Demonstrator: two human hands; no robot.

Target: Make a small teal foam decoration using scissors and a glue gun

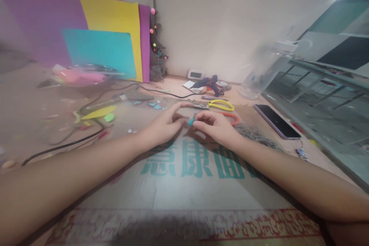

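Over the printed cardboard sheet (184,196), my right hand (216,127) pinches a small teal piece (191,122) between thumb and fingertips. My left hand (165,125) is just left of that piece, its index finger stretched out and its thumb apart, with nothing seen in it. Beyond the hands lie yellow-handled scissors (221,105). An orange-red handle (233,118) shows behind my right hand, which partly hides it. Several small teal pieces (157,106) lie on the cardboard past my left hand.
A phone (276,122) and grey cord (255,135) lie at the right. Behind stand a clear jug (255,80), a dark blue glue gun (211,84) and a small clock (196,74). Coloured sheets (112,15) lean at the back left; a black cable (65,146) crosses the left side.
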